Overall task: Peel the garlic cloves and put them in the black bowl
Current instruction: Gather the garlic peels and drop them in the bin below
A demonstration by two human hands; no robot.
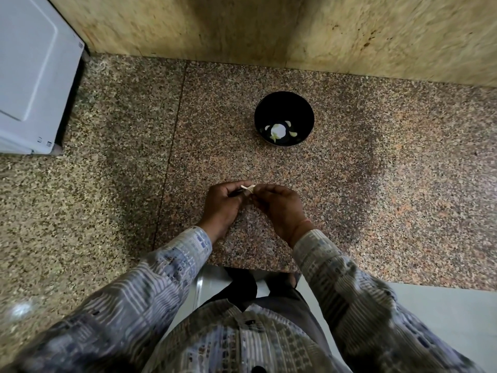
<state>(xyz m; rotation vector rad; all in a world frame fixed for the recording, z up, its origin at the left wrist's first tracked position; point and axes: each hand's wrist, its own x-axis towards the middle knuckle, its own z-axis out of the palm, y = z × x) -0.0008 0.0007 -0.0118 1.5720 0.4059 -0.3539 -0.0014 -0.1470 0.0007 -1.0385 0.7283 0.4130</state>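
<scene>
Garlic clove [248,187] is tiny and pale with a papery bit of skin sticking out. It's held up over the tabletop [376,170] between both hands, well short of the bowl [282,109]. Left hand [222,204] and right hand [277,205] both have curled fingers pinching it from either side, tips nearly meeting.

My guess on handling: it weighs nothing and is firm inside, but the skin is thin, dry and flaky, so it'll tear off in scraps rather than whole. Once bare it probably gets a bit sticky, so easy to fumble. I'd hold the fat middle with one hand and pick at the loose skin at the tip with the other.

A few peeled cloves [293,134] already sit in the bowl, whitish and smooth. Too blurry to tell how much skin is left on this one.
</scene>
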